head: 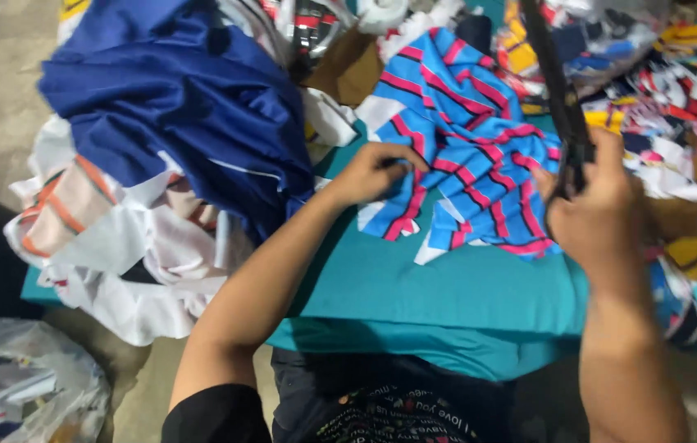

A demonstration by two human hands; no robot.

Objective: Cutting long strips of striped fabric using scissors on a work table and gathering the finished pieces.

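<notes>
A blue cloth with pink and black stripes (463,123) lies on a teal-covered table (463,287). My left hand (373,171) pinches its left edge, fingers closed on the fabric. At the cloth's right side, my right hand (593,205) grips the handles of large black scissors (558,90), whose blades point up and away from me.
A heap of dark blue fabric (176,98) rests over white and orange cloth pieces (111,238) at the left. Many colourful printed scraps (676,90) cover the right and far side. A clear plastic bag (20,385) of scraps sits on the floor at lower left.
</notes>
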